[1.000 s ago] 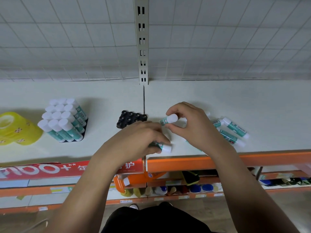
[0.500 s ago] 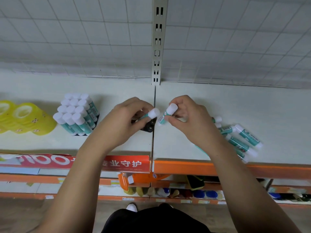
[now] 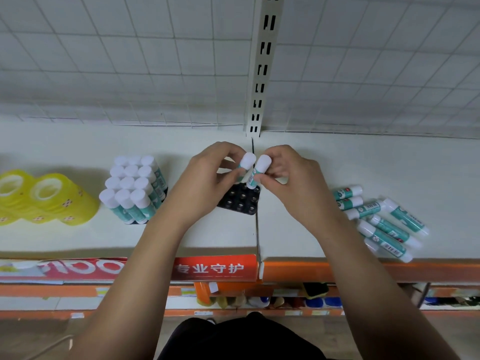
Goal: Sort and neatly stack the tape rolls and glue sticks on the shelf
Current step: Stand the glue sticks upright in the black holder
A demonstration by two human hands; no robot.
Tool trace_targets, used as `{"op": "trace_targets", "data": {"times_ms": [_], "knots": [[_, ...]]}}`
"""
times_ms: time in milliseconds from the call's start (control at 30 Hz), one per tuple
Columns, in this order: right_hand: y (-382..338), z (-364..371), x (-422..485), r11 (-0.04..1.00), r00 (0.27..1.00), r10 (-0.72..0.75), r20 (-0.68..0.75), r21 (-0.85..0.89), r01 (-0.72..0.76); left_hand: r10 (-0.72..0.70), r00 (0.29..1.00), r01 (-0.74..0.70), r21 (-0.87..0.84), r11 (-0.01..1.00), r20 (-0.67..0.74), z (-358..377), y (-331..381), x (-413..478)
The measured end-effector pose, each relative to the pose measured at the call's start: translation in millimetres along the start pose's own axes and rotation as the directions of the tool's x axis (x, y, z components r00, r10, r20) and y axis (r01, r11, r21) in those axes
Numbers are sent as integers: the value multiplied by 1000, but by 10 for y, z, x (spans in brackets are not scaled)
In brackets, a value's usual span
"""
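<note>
My left hand (image 3: 205, 185) grips a white-capped teal glue stick (image 3: 246, 161) upright over a black holder tray (image 3: 240, 201) with round sockets. Beside it my right hand (image 3: 293, 183) grips a second glue stick (image 3: 257, 172), its lower end down at the tray's far edge. The two caps nearly touch. To the left, a full block of glue sticks (image 3: 132, 188) stands upright in its own tray. Several loose glue sticks (image 3: 379, 222) lie on the shelf at the right. Yellow tape rolls (image 3: 44, 201) lie stacked at the far left.
The white shelf (image 3: 220, 237) has an orange front rail (image 3: 337, 271) with a red label strip (image 3: 210, 268). A slotted upright post (image 3: 262, 66) and wire grid back panel rise behind. A lower shelf holds assorted bottles (image 3: 233, 300).
Both hands have lifted from the shelf's front edge and moved back over the black tray, bringing their two glue sticks upright and side by side. The camera has tilted and shifted.
</note>
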State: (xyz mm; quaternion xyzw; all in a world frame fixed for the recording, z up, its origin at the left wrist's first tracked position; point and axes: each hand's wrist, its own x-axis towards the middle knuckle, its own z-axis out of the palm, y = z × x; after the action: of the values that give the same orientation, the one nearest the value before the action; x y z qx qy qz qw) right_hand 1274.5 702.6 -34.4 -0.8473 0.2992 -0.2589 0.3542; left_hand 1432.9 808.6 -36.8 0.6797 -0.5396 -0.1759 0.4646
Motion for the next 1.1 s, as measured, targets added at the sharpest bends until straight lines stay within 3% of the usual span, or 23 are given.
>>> {"op": "trace_targets", "data": {"times_ms": [467,567,833,1100], "knots": [[54,-14,3,1000,1000,-24,-2,-18,24,-6,997,6,0,1000,72,48,-54,60],[55,-22,-1,999,999,-37,3,-37,38,6,997,-11,69,998,80,35,-51,51],[30,-8,3,991,997,-74,-3,-111,73,206,972,-234,345,909,115,-8,43,52],[60,-20,-3,975,982,-188,-16,-124,185,316,944,-326,414,850,95,-28,-20,108]]}}
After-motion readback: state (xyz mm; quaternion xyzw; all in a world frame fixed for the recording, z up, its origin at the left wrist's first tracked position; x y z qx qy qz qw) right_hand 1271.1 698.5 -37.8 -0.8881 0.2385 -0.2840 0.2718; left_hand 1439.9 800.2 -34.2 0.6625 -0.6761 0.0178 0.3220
